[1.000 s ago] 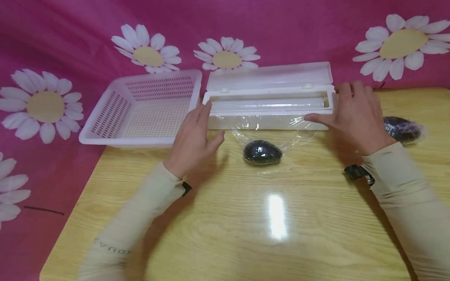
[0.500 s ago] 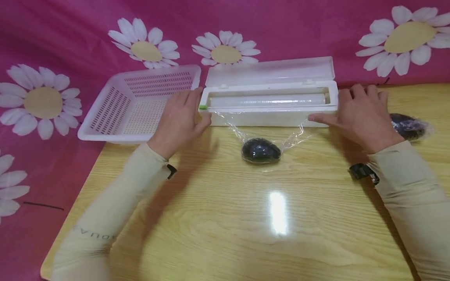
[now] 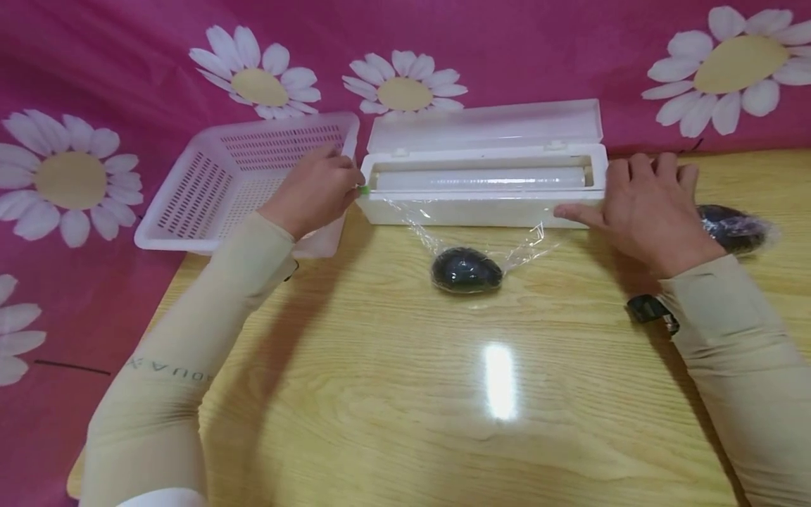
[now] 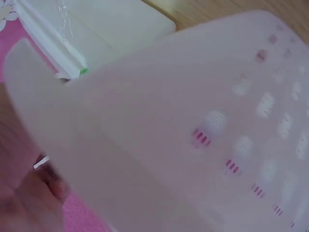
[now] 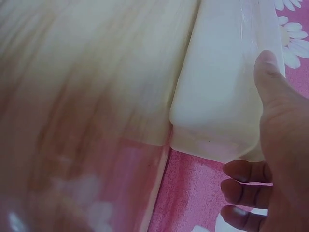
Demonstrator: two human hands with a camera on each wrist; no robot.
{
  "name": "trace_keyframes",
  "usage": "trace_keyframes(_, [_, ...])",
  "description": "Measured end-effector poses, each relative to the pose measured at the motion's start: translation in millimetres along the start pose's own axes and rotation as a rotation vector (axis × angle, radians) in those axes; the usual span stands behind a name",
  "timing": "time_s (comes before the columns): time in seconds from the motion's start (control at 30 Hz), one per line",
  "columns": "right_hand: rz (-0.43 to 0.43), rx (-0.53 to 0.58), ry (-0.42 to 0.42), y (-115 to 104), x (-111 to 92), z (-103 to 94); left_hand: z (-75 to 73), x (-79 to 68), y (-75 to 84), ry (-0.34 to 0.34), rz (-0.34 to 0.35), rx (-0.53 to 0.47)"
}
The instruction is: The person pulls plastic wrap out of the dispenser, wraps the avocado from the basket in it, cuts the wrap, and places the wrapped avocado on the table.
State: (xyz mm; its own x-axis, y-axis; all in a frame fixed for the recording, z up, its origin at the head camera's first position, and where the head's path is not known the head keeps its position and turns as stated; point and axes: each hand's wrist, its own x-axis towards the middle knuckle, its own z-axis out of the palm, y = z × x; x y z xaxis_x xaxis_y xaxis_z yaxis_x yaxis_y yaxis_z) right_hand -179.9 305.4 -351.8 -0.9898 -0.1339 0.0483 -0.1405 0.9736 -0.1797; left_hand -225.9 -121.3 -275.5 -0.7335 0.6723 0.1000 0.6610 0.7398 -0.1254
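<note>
A white cling film dispenser (image 3: 475,211) lies with its lid raised, showing the film roll (image 3: 507,179). My right hand (image 3: 655,211) grips its right end, thumb on the front and fingers round the end. My left hand (image 3: 317,186) is at the opposite end, fingers bent, tips right by the green tab (image 3: 364,189) of the slide cutter. In the left wrist view the basket covers much of that hand, so I cannot tell whether it pinches the cutter. Film runs from the dispenser to a dark, egg-shaped fruit (image 3: 467,270), like an avocado, on the table.
A white slotted basket (image 3: 174,243) stands at the left, partly under my left forearm and hand. Beyond my right wrist lies another film-wrapped dark fruit (image 3: 731,229). Behind the wooden table (image 3: 405,394) hangs a pink daisy-patterned cloth (image 3: 532,49).
My left hand has moved left and back, from the dispenser's front left corner to its left end by the green tab. The right hand keeps its grip. The dispenser has shifted slightly.
</note>
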Motion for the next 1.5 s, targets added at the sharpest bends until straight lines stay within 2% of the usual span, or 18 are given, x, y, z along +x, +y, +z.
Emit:
trace_keyframes(0.27, [-0.014, -0.007, 0.028, 0.2, -0.6, 0.5, -1.6, 11.8, 3.8, -0.106, -0.081, -0.001])
trace_keyframes(0.4, [-0.009, -0.003, 0.014, 0.5, -0.8, 0.1, -0.4, 16.2, 8.6, -0.139, -0.061, -0.002])
trace_keyframes(0.67, [-0.003, 0.019, 0.003, 0.4, -0.4, -0.1, 1.3, 20.9, 13.0, -0.138, -0.032, -0.038])
trace_keyframes(0.83, [-0.001, 0.027, -0.005, 0.0, 0.1, 0.0, 3.3, 23.5, 15.8, -0.105, 0.01, -0.018])
trace_keyframes(1.07, [-0.031, 0.027, 0.047, 1.7, -1.1, 3.2, 5.0, 28.6, 19.7, -0.079, 0.047, -0.02])
trace_keyframes(1.5, [-0.054, 0.021, 0.08, 1.9, -0.9, 5.0, 7.0, 32.7, 26.8, -0.072, 0.091, 0.02])
